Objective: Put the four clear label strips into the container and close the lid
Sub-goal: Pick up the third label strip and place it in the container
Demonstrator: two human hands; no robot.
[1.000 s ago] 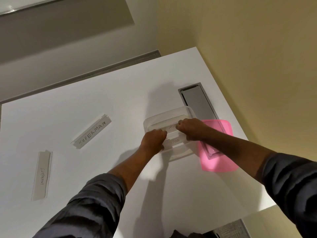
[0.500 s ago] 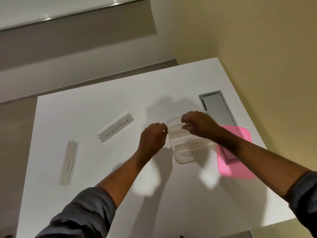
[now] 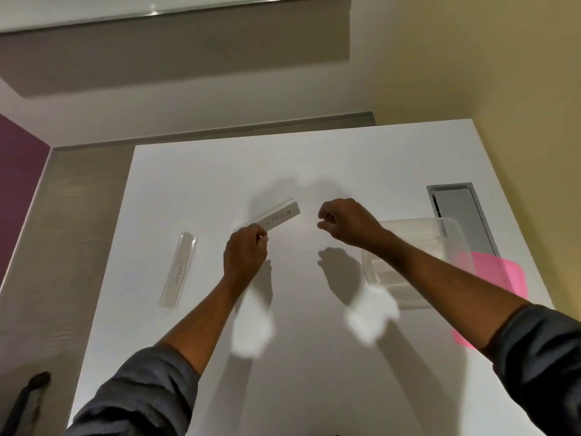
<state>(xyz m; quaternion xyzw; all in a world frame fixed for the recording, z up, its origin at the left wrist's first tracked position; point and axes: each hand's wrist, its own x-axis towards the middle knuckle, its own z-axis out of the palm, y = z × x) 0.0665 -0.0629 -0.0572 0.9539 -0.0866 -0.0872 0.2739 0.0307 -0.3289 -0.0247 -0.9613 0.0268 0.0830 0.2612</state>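
Observation:
On the white table (image 3: pixel 314 372), my left hand (image 3: pixel 245 256) pinches the near end of the clear "SUPERMAN" label strip (image 3: pixel 281 218), whose far end tilts up to the right. My right hand (image 3: pixel 341 220) hovers just right of that strip with fingers loosely curled, holding nothing. A second clear strip (image 3: pixel 178 269), marked "ELEPHANT", lies flat to the left. The clear container (image 3: pixel 452 237) stands open at the right, partly behind my right forearm, with strips lying inside. Its pink lid (image 3: pixel 500 275) lies on the table beyond it.
A grey metal cable hatch (image 3: pixel 456 215) is set into the table at the far right, close to the yellow wall. The table's left edge drops to a grey floor. A dark object (image 3: pixel 28 398) shows at the lower left corner.
Both hands left the container and moved left. My left hand has taken hold of the "SUPERMAN" strip; my right hand now hovers beside it. The view shifted left.

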